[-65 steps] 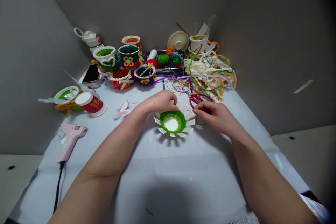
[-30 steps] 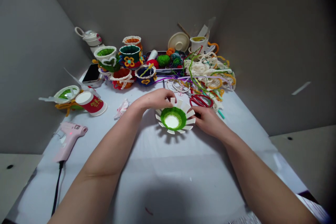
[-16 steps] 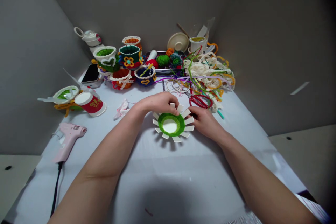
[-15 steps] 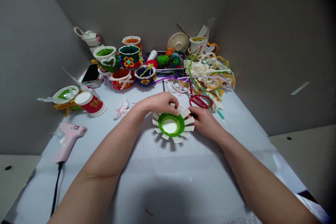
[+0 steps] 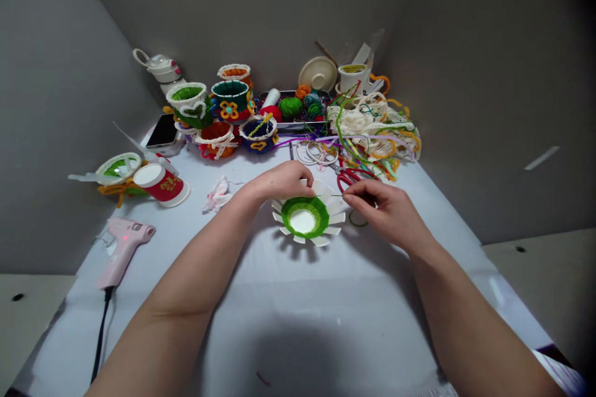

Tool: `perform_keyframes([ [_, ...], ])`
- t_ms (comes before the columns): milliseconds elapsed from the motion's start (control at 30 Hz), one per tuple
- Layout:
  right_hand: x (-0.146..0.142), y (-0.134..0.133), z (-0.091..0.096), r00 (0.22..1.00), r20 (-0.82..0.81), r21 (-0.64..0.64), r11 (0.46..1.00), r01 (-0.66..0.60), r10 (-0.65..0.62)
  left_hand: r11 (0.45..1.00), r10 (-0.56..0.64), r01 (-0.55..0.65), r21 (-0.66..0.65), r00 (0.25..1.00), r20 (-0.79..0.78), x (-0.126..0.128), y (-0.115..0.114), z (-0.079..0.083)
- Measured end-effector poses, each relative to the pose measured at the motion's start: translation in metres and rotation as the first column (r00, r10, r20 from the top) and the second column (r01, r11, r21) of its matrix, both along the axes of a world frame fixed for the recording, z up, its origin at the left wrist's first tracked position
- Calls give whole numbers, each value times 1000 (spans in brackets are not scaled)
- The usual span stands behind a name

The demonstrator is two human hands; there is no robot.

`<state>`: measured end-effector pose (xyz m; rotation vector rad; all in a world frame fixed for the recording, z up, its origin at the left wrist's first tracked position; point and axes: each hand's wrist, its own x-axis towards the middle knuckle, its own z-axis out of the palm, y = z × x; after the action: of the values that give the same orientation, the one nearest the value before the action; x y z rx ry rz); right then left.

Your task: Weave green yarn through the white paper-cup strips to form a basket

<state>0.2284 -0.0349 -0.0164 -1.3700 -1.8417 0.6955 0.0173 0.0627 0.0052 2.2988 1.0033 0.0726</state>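
A paper cup [image 5: 305,218] with its wall cut into splayed white strips and green yarn woven round its base stands in front of me. My left hand [image 5: 292,181] pinches its far rim, thumb inside against a strip. My right hand [image 5: 379,205] is just right of the cup, its thumb and forefinger closed on a thin dark strand of yarn [image 5: 333,195]. That strand runs taut across to the cup near my left fingers. A loop of green yarn [image 5: 358,218] hangs below my right hand.
Red-handled scissors [image 5: 349,178] lie beyond my right hand, by a heap of lace and ribbons [image 5: 377,127]. Finished woven cups [image 5: 228,102] stand at the back. On the left are a pink glue gun [image 5: 123,248] and a red paper cup [image 5: 162,185].
My right hand has moved up and right, away from the cup's side, and draws the yarn strand out straight. My left hand stays on the cup's rim.
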Motion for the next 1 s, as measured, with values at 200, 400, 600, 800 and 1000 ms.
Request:
perform_keyframes([
  [200,1,-5,5,984,133,142,980,-141,122,1000,-3,3,-1,1000,-2,-1,1,0],
  [400,8,-1,4,983,152,110,986,-123,105,997,72,-72,-9,996,-50,-4,3,4],
  [600,3,7,-12,942,291,-84,985,-151,169,999,14,-18,-44,997,-75,-13,7,2],
  [800,-4,9,-21,946,270,-96,983,-157,178,998,-66,66,-24,998,6,-11,4,5],
  [1000,-8,8,-27,949,265,-77,984,-158,173,986,-126,138,-93,985,119,-5,-1,7],
])
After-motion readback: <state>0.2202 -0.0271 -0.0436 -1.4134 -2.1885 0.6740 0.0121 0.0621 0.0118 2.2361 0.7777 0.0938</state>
